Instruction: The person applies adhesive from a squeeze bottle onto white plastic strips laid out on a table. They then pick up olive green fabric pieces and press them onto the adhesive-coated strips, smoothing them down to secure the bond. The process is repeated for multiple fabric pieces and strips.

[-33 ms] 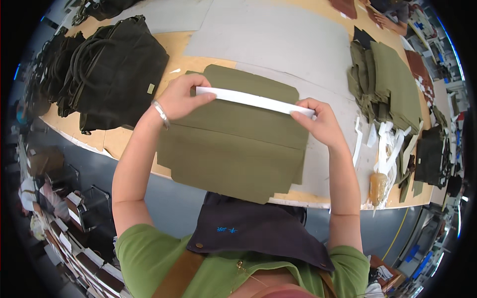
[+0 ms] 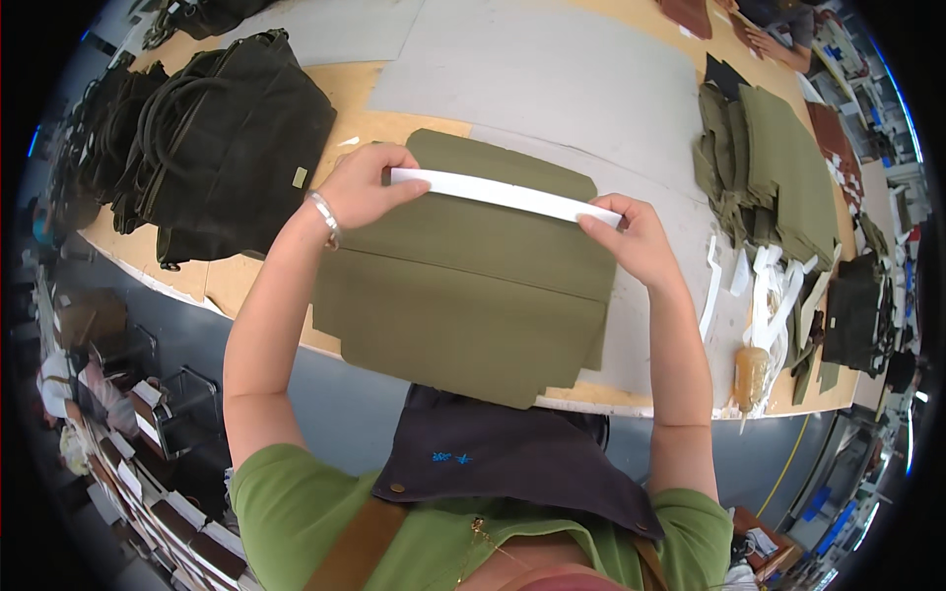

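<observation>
A narrow white strip (image 2: 503,196) is stretched crosswise between my two hands, over the upper part of an olive-green fabric panel (image 2: 453,320). My left hand (image 2: 372,182) pinches its left end between thumb and fingers. At the other end, my right hand (image 2: 629,236) grips the strip with the thumb on top. The panel lies flat, with notched corners and a seam or fold line running across it; its lower edge reaches past the table's near edge. Whether the strip is touching the fabric, I cannot tell.
Dark handbags (image 2: 241,148) stand at the left. On the right lie stacked olive fabric pieces (image 2: 788,172), loose white strips (image 2: 764,295) and an amber-handled tool (image 2: 751,379), perhaps an awl. Another person's hand (image 2: 769,44) is at the far right of the table (image 2: 266,286).
The strip's right end and my right fingers have shifted very slightly upward. The fabric panel has slid a little to the right.
</observation>
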A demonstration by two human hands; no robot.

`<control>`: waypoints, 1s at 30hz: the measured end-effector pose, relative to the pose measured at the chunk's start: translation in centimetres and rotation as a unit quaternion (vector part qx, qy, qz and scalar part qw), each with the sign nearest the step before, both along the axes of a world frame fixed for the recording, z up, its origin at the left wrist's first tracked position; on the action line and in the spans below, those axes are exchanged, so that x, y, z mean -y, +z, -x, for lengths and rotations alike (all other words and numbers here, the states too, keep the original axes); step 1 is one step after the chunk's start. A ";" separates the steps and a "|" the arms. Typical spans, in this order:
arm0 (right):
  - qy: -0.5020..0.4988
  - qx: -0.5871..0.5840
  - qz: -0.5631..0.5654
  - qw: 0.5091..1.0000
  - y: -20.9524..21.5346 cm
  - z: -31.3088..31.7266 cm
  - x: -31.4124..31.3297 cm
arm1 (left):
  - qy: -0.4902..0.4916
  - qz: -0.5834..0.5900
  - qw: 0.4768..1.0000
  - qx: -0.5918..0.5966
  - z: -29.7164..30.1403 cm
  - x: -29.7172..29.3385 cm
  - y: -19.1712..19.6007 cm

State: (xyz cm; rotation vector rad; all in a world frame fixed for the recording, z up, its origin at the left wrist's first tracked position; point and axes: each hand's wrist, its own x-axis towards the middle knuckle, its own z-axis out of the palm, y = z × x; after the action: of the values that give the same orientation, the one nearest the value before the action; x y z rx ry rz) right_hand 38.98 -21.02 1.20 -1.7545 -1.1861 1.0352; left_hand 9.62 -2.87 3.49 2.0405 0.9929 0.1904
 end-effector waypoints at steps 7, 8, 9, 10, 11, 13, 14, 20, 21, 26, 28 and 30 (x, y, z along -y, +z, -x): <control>-0.129 0.144 0.105 0.975 -3.9 -0.8 -4.3 | 0.051 -0.053 0.981 -0.181 -4.6 -4.1 -3.0; -0.141 0.195 0.098 0.966 -4.2 -0.7 -4.4 | 0.048 -0.063 0.977 -0.200 -5.2 -4.2 -2.9; -0.142 0.200 0.098 0.964 -4.3 -0.8 -4.6 | 0.041 -0.066 0.973 -0.218 -5.8 -4.4 -2.8; -0.143 0.205 0.097 0.963 -4.3 -0.8 -4.8 | 0.035 -0.071 0.969 -0.236 -6.1 -4.7 -2.6; -0.143 0.209 0.096 0.963 -4.2 -0.8 -4.9 | 0.029 -0.075 0.964 -0.254 -6.4 -4.9 -2.7; -0.139 0.231 0.102 0.958 -4.0 -0.6 -5.0 | 0.035 -0.086 0.964 -0.250 -6.6 -5.1 -3.2; -0.137 0.241 0.103 0.955 -4.0 -0.4 -5.0 | 0.039 -0.093 0.963 -0.249 -6.6 -5.2 -3.4; -0.117 0.265 0.131 0.948 -3.9 0.1 -5.4 | 0.044 -0.106 0.964 -0.241 -6.7 -5.3 -3.4; -0.119 0.263 0.132 0.948 -4.0 0.1 -5.4 | 0.048 -0.107 0.965 -0.236 -6.6 -5.3 -3.6; -0.131 0.257 0.131 0.948 -4.3 0.2 -5.3 | 0.041 -0.117 0.964 -0.234 -6.6 -5.4 -4.3; -0.125 0.261 0.134 0.948 -4.3 0.1 -5.3 | 0.038 -0.122 0.961 -0.245 -6.6 -5.7 -4.4; -0.123 0.264 0.136 0.947 -4.2 0.1 -5.3 | 0.037 -0.123 0.959 -0.251 -6.7 -5.8 -4.3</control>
State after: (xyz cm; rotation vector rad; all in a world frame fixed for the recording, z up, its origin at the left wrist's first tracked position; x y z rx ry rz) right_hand 38.91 -15.69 -3.04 -2.4320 -1.1255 0.6140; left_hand 16.29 2.92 -0.84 2.3393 1.4148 -0.1869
